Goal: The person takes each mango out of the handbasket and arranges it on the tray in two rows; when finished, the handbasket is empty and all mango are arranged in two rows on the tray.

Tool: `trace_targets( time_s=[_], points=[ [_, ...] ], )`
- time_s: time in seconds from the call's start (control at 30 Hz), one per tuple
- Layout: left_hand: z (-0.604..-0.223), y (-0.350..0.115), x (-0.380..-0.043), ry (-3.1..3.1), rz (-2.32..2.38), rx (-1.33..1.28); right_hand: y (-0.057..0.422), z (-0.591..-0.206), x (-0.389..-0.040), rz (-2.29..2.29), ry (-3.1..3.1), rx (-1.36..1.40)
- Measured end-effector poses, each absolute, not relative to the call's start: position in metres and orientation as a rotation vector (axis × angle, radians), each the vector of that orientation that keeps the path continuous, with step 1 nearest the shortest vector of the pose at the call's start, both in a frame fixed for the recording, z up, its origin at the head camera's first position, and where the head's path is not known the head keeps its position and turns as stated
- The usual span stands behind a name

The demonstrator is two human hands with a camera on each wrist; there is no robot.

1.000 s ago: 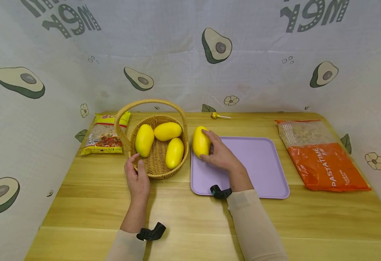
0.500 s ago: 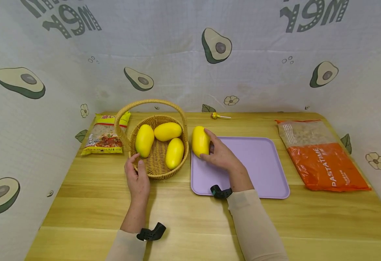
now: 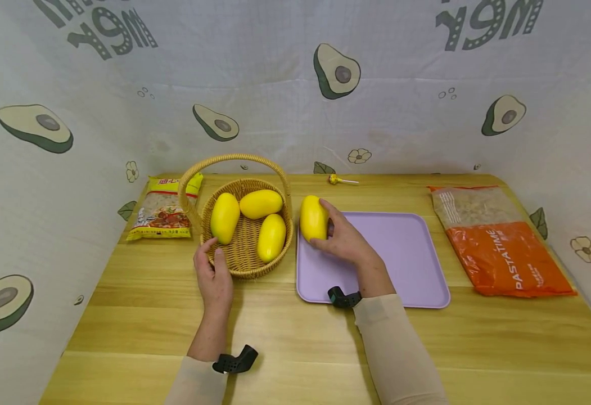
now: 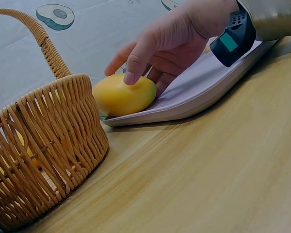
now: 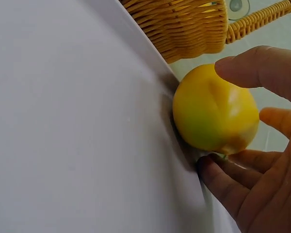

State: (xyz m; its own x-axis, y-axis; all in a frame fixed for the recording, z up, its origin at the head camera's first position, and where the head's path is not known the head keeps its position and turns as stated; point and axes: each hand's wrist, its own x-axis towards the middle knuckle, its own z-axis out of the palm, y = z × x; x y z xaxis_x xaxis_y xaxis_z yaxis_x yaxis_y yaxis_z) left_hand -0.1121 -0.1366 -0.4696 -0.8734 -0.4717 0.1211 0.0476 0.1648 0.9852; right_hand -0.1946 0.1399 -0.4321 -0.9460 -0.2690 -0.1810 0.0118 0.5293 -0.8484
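Note:
In the head view, my right hand (image 3: 344, 236) holds a yellow mango (image 3: 314, 218) at the left edge of a lilac tray (image 3: 401, 270). Seen from the right wrist, the thumb (image 5: 257, 70) lies on one side of the mango and the other fingers on the opposite side. A wicker basket (image 3: 244, 271) with a tall handle stands left of the tray; three more mangoes (image 3: 271, 238) lie in it. At its front-left rim rests my left hand (image 3: 215, 281), fingers loosely extended, thumb up. The left wrist view does not show the left hand's fingers.
A yellow food packet (image 3: 161, 216) lies behind and left of the basket. An orange PASTATIME bag (image 3: 508, 253) is on the right side of the wooden table (image 3: 295, 349). Near the back edge lies a lollipop (image 3: 333, 179). A patterned cloth (image 3: 275, 73) encloses the table's back and sides.
The mango under my right hand shifts and turns very slightly at the tray's edge, and the right fingers adjust a little. My left hand and the basket stay in place.

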Motion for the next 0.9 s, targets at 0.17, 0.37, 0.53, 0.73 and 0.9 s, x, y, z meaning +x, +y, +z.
trace_targets(
  time_s=[0.17,0.37,0.53,0.73,0.9],
  points=[
    [-0.469,-0.137,-0.111,-2.053,-1.754,0.407,0.142,-0.426,-0.192,-1.335,2.555,-0.244],
    [-0.47,-0.137,-0.112,-2.048,-1.771,0.406,0.148,-0.405,-0.183,-1.228,2.703,-0.264],
    [-0.47,-0.137,-0.112,-2.031,-1.788,0.397,0.152,-0.389,-0.175,-1.236,2.726,-0.287],
    [-0.468,-0.137,-0.111,-2.045,-1.778,0.405,0.155,-0.378,-0.166,-1.229,2.736,-0.349],
    [-0.466,-0.137,-0.111,-2.035,-1.79,0.401,0.148,-0.371,-0.156,-1.223,2.723,-0.49]
  ],
)
